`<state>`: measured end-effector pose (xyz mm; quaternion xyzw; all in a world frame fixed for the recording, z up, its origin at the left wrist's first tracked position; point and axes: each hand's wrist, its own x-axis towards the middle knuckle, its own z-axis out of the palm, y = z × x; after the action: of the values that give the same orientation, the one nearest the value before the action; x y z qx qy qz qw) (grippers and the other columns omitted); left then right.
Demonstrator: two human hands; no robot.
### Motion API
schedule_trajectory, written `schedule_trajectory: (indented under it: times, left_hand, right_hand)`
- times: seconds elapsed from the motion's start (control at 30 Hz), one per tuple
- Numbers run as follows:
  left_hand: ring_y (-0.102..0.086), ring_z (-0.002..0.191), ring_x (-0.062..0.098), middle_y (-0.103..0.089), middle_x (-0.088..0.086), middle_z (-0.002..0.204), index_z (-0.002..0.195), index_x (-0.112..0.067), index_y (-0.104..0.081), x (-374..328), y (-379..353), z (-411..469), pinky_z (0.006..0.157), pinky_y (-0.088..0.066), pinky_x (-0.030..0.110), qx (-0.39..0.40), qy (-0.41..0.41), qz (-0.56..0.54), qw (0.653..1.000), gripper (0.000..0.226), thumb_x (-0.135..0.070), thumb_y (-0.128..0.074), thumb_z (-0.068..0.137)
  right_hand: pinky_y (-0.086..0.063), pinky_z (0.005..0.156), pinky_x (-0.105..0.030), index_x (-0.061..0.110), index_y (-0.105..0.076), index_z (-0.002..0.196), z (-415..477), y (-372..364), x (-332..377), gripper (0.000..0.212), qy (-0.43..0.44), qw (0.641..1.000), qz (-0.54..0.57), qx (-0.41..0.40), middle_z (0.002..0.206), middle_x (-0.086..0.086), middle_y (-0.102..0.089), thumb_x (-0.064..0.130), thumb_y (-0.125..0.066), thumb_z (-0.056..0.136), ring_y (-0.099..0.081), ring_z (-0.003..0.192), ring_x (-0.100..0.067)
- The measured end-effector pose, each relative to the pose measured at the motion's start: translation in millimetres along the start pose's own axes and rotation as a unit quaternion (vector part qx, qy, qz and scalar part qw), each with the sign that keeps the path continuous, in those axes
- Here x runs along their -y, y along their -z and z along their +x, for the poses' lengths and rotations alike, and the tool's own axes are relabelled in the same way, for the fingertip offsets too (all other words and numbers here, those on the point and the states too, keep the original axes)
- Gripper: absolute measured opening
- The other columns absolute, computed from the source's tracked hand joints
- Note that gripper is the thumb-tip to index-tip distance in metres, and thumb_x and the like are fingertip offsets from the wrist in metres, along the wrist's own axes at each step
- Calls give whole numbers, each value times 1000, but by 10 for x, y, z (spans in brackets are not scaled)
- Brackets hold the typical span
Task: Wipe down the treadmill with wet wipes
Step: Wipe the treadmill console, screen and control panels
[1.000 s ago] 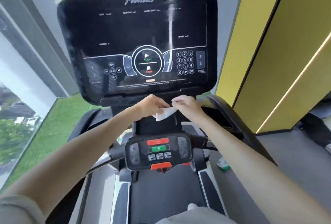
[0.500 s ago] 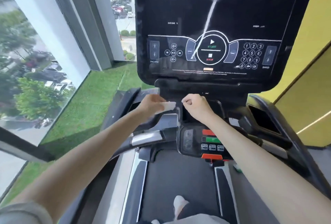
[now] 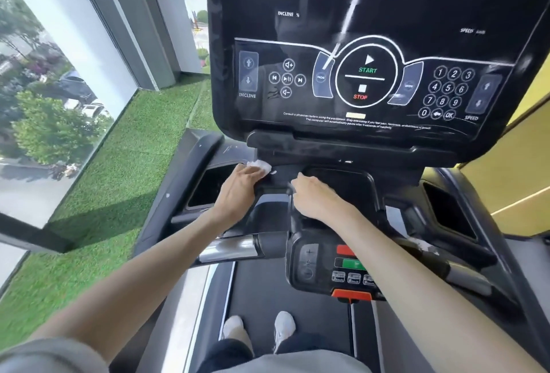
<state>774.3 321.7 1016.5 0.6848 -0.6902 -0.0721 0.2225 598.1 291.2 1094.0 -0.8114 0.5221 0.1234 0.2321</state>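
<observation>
The wet wipe (image 3: 259, 167) is lying bunched on the treadmill (image 3: 166, 203), on the ledge just under the console screen (image 3: 369, 9) and at the far corner of the left cup pocket (image 3: 205, 191). The left hand (image 3: 238, 191) is covering most of it, fingers held together and bent down over the cloth, so only a white edge is showing past the fingertips. That grip is probably keeping the wipe flat against the plastic while it is being rubbed along the ledge. The right hand (image 3: 315, 197) is sitting on the rim of the centre tray (image 3: 366, 182), near the wipe but apart from it. Its fingers are bent together, though whether they are gripping the rim or only resting there is hidden behind the knuckles. It is likely steadying the person, who is standing on the belt (image 3: 268, 286) and leaning forward. The small control panel (image 3: 321, 265) is lying beneath the right forearm.
</observation>
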Motion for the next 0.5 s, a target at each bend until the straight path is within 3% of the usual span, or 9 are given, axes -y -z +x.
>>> schedule_trajectory:
  times: [0.07,0.23,0.33,0.4,0.5]
  left_hand:
    - [-52,87,30,-68,3,116,123,-15,-65,-35,-33,32,66,-54,40,-4,-30,-15,999,55,13,-61,75]
    - [-54,101,39,-60,19,127,128,1,-57,-341,-96,212,81,-52,45,66,-115,-47,990,60,17,-39,73]
    - [-55,103,37,-61,18,127,127,-2,-59,52,-29,147,80,-54,42,60,-143,-32,987,66,17,-39,68]
    - [-58,94,35,-66,16,119,122,-1,-63,284,52,57,72,-56,38,29,-162,-15,986,64,17,-42,64]
    - [-58,102,34,-66,14,118,123,-1,-61,100,-20,125,74,-56,40,52,-207,-16,977,64,19,-51,64]
  right_hand:
    - [-39,91,-37,3,-53,113,11,-23,64,23,-16,1000,-15,-17,151,-15,-30,4,-40,94,-46,123,-34]
    - [-37,101,-41,6,-47,134,-1,-75,88,40,-37,999,-5,-39,155,-11,-26,6,-37,95,-40,131,-34]
    - [-41,100,-44,9,-53,129,58,-71,42,40,-47,996,33,-62,146,-10,-42,8,-38,93,-44,127,-37]
    - [-41,100,-44,10,-57,125,64,-80,61,38,-63,994,59,-68,140,-10,-49,6,-39,92,-46,125,-36]
    - [-44,95,-41,11,-59,124,49,-74,102,38,-74,991,71,-85,131,-15,-54,6,-40,91,-50,119,-38]
